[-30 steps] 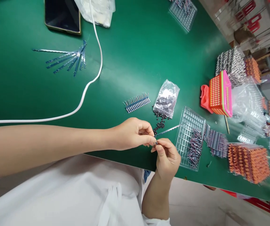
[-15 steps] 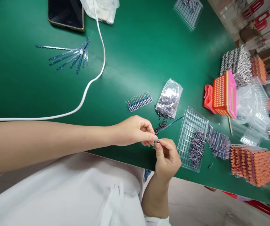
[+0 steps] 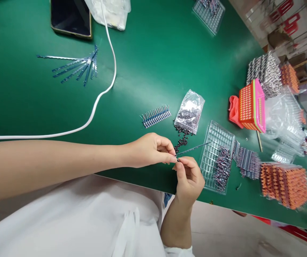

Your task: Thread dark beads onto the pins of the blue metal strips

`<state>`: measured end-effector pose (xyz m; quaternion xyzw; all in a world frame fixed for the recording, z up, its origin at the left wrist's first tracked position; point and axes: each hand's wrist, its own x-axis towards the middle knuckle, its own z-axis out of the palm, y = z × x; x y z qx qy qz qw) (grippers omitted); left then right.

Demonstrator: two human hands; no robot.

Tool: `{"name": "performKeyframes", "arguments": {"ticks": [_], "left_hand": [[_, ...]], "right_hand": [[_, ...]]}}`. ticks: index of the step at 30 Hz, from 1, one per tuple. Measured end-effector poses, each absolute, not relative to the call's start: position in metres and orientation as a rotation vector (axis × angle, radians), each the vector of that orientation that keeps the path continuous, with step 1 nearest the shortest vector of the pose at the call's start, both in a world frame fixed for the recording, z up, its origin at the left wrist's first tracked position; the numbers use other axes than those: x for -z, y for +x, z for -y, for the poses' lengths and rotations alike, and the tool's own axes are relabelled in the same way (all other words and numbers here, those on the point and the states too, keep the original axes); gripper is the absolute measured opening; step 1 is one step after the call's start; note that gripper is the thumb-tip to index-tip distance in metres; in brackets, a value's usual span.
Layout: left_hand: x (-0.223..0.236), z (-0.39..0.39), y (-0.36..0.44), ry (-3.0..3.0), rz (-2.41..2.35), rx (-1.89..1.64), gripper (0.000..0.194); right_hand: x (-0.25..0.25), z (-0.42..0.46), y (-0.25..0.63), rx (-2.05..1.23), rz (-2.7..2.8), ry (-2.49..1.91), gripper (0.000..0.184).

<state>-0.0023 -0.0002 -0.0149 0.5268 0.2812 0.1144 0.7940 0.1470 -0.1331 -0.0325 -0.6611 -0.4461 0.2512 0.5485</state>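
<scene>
My left hand (image 3: 152,151) pinches one end of a thin blue circuit-board strip (image 3: 192,149). The strip's free end slants up to the right, over the edge of a clear blister tray (image 3: 209,157). Fingertips of my right hand (image 3: 189,180) meet the left ones, closed on a tiny dark piece (image 3: 178,160) at the strip's end; its exact kind is too small to make out. Just beyond the hands, small dark bead-like parts (image 3: 181,142) spill from a clear plastic bag (image 3: 189,110). A blue board row with thin wires (image 3: 156,117) lies left of the bag.
Wired parts (image 3: 221,169) fill the tray's right side. Farther right are an orange-and-pink basket (image 3: 251,105) and stacked orange parts (image 3: 284,185). A white cable (image 3: 97,103) curves across the green table, near fanned blue strips (image 3: 82,66) and a phone (image 3: 71,18).
The strip has swung to a flatter slant, its free end a little lower. Both hands remain pinched together in nearly the same place. The whole view has shifted slightly.
</scene>
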Motion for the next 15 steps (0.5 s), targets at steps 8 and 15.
{"name": "performKeyframes", "arguments": {"ticks": [8, 15], "left_hand": [[0.01, -0.002, -0.003, 1.31, -0.639, -0.283, 0.032], [0.006, -0.007, -0.005, 1.614, -0.633, -0.369, 0.018]], "right_hand": [[0.035, 0.134, 0.146, -0.508, 1.057, -1.684, 0.005], [0.035, 0.134, 0.146, -0.464, 1.163, -1.695, 0.007]]}}
